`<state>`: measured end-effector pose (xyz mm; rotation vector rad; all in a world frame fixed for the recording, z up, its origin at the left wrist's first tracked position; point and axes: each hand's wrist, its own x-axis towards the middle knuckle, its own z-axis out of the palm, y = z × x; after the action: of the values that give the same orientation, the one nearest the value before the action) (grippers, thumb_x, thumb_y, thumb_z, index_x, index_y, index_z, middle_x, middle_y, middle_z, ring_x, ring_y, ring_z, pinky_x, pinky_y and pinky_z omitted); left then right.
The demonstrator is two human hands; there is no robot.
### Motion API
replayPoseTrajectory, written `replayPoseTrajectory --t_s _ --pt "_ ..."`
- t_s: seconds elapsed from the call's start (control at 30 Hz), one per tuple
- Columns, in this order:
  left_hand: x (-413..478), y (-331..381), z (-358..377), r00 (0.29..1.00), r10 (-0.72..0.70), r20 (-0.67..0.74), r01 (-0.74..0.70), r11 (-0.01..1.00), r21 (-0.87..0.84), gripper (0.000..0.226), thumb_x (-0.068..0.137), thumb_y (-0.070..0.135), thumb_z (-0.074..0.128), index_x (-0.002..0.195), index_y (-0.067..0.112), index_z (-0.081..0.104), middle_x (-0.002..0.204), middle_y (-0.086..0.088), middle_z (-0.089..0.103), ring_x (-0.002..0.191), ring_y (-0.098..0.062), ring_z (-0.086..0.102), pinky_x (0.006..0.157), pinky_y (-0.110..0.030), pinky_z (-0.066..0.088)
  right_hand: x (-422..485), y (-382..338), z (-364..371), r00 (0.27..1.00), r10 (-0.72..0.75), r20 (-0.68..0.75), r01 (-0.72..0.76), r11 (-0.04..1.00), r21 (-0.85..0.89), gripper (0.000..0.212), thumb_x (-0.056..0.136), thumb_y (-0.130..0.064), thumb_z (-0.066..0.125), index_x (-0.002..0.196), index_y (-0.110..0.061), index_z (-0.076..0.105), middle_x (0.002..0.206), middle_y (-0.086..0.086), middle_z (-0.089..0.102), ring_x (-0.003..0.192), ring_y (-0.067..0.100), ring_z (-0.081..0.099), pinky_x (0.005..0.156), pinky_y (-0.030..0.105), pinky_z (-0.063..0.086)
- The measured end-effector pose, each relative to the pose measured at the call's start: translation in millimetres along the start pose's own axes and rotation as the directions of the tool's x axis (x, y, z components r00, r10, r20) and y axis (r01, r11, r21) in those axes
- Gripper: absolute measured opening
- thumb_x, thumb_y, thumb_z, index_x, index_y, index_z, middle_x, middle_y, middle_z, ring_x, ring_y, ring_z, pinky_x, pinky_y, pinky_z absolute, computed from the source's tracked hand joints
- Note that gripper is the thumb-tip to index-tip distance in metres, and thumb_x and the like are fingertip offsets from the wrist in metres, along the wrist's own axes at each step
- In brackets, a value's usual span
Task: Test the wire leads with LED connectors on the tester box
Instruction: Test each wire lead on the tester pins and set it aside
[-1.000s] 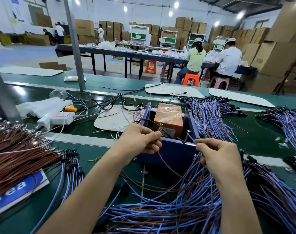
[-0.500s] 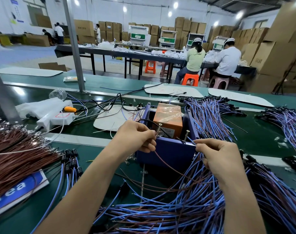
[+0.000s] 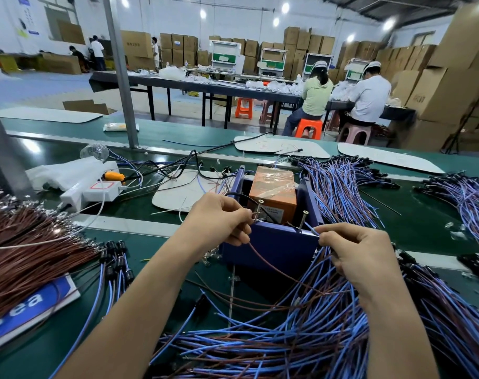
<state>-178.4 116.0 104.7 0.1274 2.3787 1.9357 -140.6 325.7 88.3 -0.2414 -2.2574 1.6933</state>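
Barely any shift over last second: left hand (image 3: 219,218) crept up at front-left of tester box (image 3: 273,250), bringing tip of its pinched brown lead (image 3: 271,265) against left screw post (image 3: 258,211). Right hand (image 3: 353,250), at box's front-right corner, pinched blue lead (image 3: 310,228) by right screw post (image 3: 303,220) and hardly moved. Could not tell whether tips touched metal. Judged: contact step underway, no LED glow visible. Blue-brown bundle (image 3: 301,337) lay in front of box.
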Motion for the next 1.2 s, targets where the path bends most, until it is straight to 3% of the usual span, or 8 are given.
replayPoseTrajectory --t_s 0.27,0.37,0.47,0.63,0.97,1.03,1.1,1.2 --pt "1.0 -1.5 -4.8 1.000 0.001 0.002 -0.001 1.000 0.024 0.025 0.091 0.008 0.060 0.067 0.005 0.065 0.056 -0.006 0.065 0.046 -0.013 0.061 0.044 -0.019 0.048 -3.1 -5.2 -1.1 1.000 0.008 0.018 -0.008 1.000 -0.009 0.033 0.080 0.002 0.061 0.063 -0.022 0.076 0.039 -0.008 0.047 0.035 0.006 0.030 0.042 0.022 0.029" --pt "1.7 -2.9 -4.9 1.000 0.006 -0.008 -0.006 1.000 0.030 0.026 0.091 0.008 0.059 0.067 0.005 0.065 0.057 -0.007 0.065 0.046 -0.014 0.062 0.044 -0.019 0.048 -2.8 -3.9 1.1 0.999 -0.022 -0.031 0.019 0.996 -0.086 0.027 0.082 -0.004 0.065 0.065 -0.023 0.075 0.041 -0.011 0.053 0.038 0.003 0.039 0.051 0.026 0.034" --pt "2.2 -4.4 -3.8 1.000 0.017 -0.022 -0.016 0.999 0.043 0.024 0.091 0.007 0.059 0.068 0.003 0.065 0.057 -0.007 0.065 0.046 -0.014 0.062 0.044 -0.019 0.047 -2.1 -2.4 4.8 0.996 -0.047 -0.072 0.037 0.991 -0.131 0.025 0.083 -0.011 0.070 0.066 -0.029 0.072 0.057 -0.012 0.062 0.056 0.006 0.051 0.063 0.028 0.043" --pt "3.3 -5.5 -3.6 0.999 0.024 -0.030 -0.023 0.999 0.036 0.023 0.091 0.007 0.058 0.069 0.002 0.064 0.057 -0.008 0.065 0.046 -0.015 0.062 0.044 -0.018 0.047 -2.6 -3.1 9.5 0.986 -0.111 -0.125 0.082 0.974 -0.212 0.029 0.082 -0.016 0.074 0.059 -0.034 0.066 0.064 -0.014 0.066 0.068 0.007 0.060 0.060 0.019 0.041" --pt "2.6 -4.3 -3.8 0.999 0.043 -0.010 -0.042 0.999 0.019 0.022 0.092 0.008 0.059 0.071 0.002 0.065 0.060 -0.009 0.065 0.047 -0.014 0.062 0.045 -0.019 0.048 -4.2 -5.5 8.8 0.985 -0.114 -0.126 0.086 0.974 -0.211 0.021 0.085 -0.015 0.072 0.069 -0.029 0.068 0.072 -0.012 0.066 0.074 0.004 0.059 0.062 0.016 0.041" --pt "1.3 -1.3 -7.3 0.997 0.038 0.074 -0.038 0.999 0.006 0.021 0.092 0.010 0.059 0.073 0.004 0.066 0.063 -0.009 0.066 0.047 -0.012 0.061 0.046 -0.019 0.048 -6.0 -7.8 6.1 0.994 -0.097 -0.051 0.087 0.980 -0.178 0.021 0.084 -0.016 0.072 0.067 -0.028 0.070 0.067 -0.009 0.066 0.069 0.008 0.060 0.059 0.016 0.041" --pt "-2.8 4.3 -17.5 0.954 0.039 0.296 -0.035 0.999 -0.017 0.019 0.091 0.016 0.060 0.077 0.008 0.068 0.069 -0.008 0.068 0.049 -0.011 0.058 0.046 -0.018 0.047 -11.4 -14.6 2.7 0.974 -0.036 0.223 0.061 0.992 -0.109 0.014 0.082 -0.023 0.073 0.069 -0.024 0.076 0.060 -0.005 0.065 0.059 0.007 0.056 0.055 0.012 0.040" --pt "-12.5 12.9 -44.1 0.815 0.117 0.568 -0.078 0.993 -0.093 0.023 0.088 0.034 0.059 0.089 0.015 0.074 0.088 -0.007 0.072 0.059 -0.012 0.060 0.050 -0.017 0.046 -19.0 -22.0 1.3 0.777 0.040 0.628 0.080 0.984 -0.161 0.026 0.080 -0.048 0.062 0.080 -0.029 0.079 0.088 -0.007 0.074 0.080 0.002 0.065 0.070 0.013 0.049"
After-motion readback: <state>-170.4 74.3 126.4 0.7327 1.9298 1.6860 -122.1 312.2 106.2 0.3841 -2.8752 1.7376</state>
